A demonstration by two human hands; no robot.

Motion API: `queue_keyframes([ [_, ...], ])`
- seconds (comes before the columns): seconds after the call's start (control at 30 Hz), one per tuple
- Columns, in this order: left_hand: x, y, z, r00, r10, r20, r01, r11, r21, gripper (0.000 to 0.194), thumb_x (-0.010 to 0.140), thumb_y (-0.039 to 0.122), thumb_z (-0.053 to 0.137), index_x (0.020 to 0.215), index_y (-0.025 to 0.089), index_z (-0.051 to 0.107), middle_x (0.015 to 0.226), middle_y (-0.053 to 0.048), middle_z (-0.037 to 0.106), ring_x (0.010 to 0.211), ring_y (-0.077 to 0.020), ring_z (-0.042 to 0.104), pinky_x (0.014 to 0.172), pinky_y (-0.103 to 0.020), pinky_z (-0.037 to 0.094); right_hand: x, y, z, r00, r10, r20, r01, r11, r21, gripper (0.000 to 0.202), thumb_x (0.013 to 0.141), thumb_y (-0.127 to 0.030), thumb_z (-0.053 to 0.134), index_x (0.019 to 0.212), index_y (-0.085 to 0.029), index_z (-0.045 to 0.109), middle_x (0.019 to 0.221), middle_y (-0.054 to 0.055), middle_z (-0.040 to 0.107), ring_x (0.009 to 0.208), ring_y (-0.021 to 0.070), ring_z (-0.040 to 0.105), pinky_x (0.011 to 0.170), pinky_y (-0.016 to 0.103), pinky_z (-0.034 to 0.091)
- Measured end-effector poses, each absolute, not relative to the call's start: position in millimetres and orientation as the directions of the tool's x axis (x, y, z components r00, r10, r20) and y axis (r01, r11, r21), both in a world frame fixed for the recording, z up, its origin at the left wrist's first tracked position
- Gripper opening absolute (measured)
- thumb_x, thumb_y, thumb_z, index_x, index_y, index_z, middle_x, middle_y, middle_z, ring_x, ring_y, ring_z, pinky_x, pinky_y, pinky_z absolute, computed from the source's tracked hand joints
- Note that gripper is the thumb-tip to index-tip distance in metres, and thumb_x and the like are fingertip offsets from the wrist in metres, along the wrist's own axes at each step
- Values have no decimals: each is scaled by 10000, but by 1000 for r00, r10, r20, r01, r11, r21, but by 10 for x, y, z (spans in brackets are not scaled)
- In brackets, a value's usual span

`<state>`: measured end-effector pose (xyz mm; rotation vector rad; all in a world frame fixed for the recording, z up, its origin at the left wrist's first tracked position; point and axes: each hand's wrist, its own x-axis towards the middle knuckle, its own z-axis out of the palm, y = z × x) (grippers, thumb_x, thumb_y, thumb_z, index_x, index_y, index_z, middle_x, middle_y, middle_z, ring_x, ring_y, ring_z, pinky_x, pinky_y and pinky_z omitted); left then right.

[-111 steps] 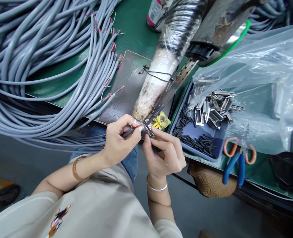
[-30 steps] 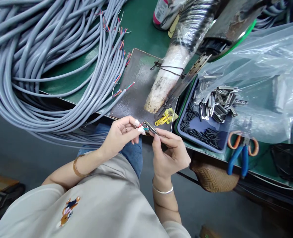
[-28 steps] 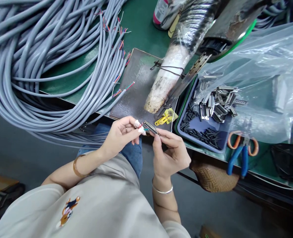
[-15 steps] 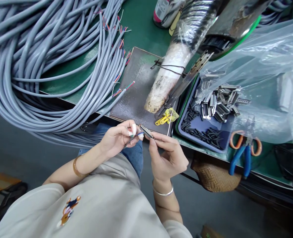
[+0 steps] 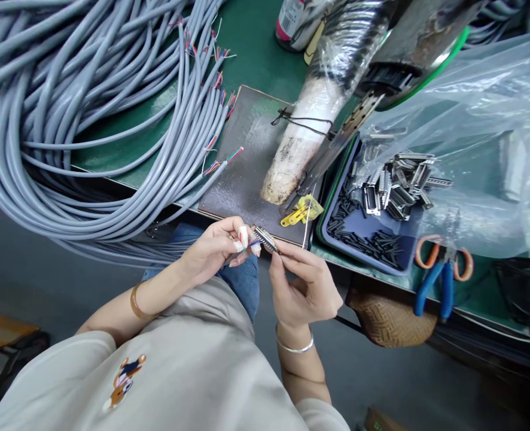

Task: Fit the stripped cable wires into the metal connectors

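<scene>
My right hand pinches one end of a small metal multi-pin connector between thumb and fingers. At its other end, my left hand has its fingers closed on thin coloured wires, with blue, red and green strands showing. White wraps cover some of the left fingertips. The wires meet the connector's side, but I cannot tell whether any is fixed in it. Both hands are over my lap, just in front of the bench edge. A dark board lies on the bench beyond them.
Grey cables with stripped ends heap at the left. A blue tray holds loose connectors and small black pieces, partly under a clear plastic bag. Pliers lie right. A taped duct and yellow clip sit ahead.
Both hands keep the same hold. The left fingers and thumb have shifted slightly at the wires, and a red strand now shows between them.
</scene>
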<state>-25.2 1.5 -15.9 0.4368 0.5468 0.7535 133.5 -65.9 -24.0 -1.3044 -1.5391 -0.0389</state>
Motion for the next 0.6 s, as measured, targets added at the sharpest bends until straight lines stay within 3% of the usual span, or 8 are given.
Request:
queue_keyframes([
  [0.27,-256,-52,-219,557,809,-189,-489,503,713,333,702,353,906,713,154,639,740,-41,701,552,-78,522,485,-194,380,1397,-706,-258,122,679,724,758,406,-510,229,836,-86,804,953,-233,673,970,12,825,818,164,802,711,280,659],
  [0.6,-226,-62,-186,490,858,-155,-440,397,805,361,725,341,924,733,152,616,746,-18,692,569,-66,567,523,-171,459,1384,-706,-276,174,681,712,767,360,-531,199,843,-84,804,925,-219,682,951,16,821,811,156,801,705,253,649],
])
